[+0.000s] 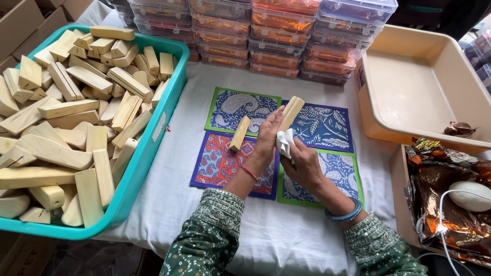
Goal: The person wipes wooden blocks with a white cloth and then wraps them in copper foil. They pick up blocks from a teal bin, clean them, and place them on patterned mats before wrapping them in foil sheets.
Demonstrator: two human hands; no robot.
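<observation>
My left hand (266,137) is raised over the patterned mats and grips a pale wooden block (291,111) that points up and to the right. A second wooden block (239,133) sticks out from the same hand toward the left. My right hand (305,166) is just below and to the right, closed on a crumpled white cloth (285,142) that touches the base of the upper block. Both sleeves are green with a small print. There is a red thread on the left wrist and a blue bangle on the right.
A teal bin (153,138) heaped with several wooden blocks fills the left. Four patterned mats (220,166) lie on a white cloth. Stacked clear boxes (276,41) stand at the back. On the right are a beige tray (424,87), foil wrappers (445,204) and a white oval device (470,196) with a cable.
</observation>
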